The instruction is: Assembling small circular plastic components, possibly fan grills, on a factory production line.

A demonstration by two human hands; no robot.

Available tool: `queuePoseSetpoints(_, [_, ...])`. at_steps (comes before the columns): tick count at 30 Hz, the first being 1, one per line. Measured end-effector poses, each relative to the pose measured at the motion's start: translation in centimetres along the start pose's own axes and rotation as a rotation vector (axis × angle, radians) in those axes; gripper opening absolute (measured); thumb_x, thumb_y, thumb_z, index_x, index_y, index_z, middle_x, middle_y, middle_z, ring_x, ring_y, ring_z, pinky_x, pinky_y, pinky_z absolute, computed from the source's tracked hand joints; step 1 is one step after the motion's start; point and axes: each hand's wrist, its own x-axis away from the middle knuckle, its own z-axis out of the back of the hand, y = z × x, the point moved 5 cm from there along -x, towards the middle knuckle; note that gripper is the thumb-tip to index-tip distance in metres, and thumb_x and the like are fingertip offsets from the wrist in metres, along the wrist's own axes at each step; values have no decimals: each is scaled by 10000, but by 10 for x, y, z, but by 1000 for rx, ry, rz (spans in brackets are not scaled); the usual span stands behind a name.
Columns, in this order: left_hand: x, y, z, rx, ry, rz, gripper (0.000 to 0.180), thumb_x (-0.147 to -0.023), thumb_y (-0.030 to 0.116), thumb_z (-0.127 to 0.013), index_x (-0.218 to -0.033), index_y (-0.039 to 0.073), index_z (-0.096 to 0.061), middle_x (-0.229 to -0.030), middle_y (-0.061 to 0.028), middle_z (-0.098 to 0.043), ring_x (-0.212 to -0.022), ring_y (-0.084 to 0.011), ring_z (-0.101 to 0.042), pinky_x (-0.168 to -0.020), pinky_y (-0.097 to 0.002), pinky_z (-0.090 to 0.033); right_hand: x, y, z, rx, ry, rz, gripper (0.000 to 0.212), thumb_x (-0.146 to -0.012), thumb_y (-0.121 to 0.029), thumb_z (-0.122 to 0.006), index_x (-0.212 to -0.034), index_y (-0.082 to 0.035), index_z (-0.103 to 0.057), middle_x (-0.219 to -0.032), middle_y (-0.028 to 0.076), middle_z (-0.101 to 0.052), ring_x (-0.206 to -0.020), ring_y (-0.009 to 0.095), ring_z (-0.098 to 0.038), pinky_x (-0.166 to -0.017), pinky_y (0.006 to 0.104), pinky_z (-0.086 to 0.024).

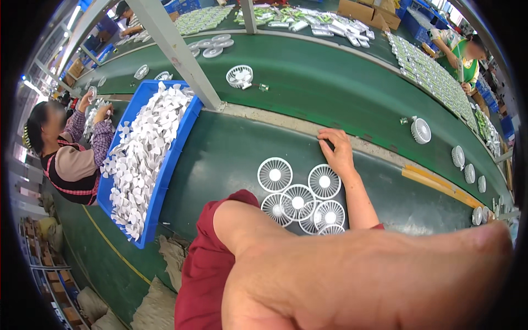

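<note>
My left hand is raised very close to the camera and fills the lower right; its fingers are mostly out of sight, and I cannot see anything held. Across the green bench, my right hand rests at the bench's far ledge with loosely bent fingers, thumb apart, nothing in it. Several white round fan grilles lie on the bench between my arms, some overlapping. The nearest grille to my right forearm is a white one just left of it. My left arm hides part of the lowest grilles.
A blue bin heaped with white fan blades stands at left, beside a seated co-worker. Beyond the ledge, a green conveyor carries fan housings. A metal post rises near the bin. Another person works far right.
</note>
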Motion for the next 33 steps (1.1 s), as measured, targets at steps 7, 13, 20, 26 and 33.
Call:
queuePoseSetpoints(7, [2,-2,5,-65,20,33,156,-936,254,-600,-907,114,-538,-1054,-198,-561,-814,-218,-562,-736,-292,-478,6,-4,-8,-10,-52,-23,139,-799,-47,-677,-937,-40,-678,-1065,90,-679,-1022,282,-595,-913,385,-451])
queuePoseSetpoints(13, [3,-11,17,-32,54,117,172,-942,271,-606,-901,124,-528,-1062,-201,-552,-804,-212,-560,-730,-288,-479,14,6,-4,25,-12,10,125,-816,-59,-679,-940,-42,-684,-1052,107,-683,-1008,292,-612,-906,388,-470])
queuePoseSetpoints(20, [7,-4,20,46,111,272,191,-948,291,-613,-893,135,-516,-1070,-204,-542,-792,-204,-558,-722,-285,-480,-8,-22,17,76,-452,-195,229,-820,-191,-680,-992,-40,-671,-894,170,-681,-792,274,-645,-727,391,-509])
queuePoseSetpoints(26, [32,-29,117,-307,491,301,89,-954,51,-526,-1037,30,-553,-1234,-164,-563,-1019,-155,-583,-832,-290,-507,9,-44,40,58,-627,-65,666,-649,-180,-831,-1253,-66,-573,-1232,125,-558,-1141,344,-519,-994,401,-427])
queuePoseSetpoints(33, [121,-80,327,-1487,593,548,302,-845,96,-633,-1142,50,-603,-1115,-154,-616,-1059,-306,-582,-915,-402,-457,17,-49,24,193,-629,-189,478,-593,-134,-849,-990,-51,-596,-1015,122,-594,-1012,328,-575,-851,416,-464])
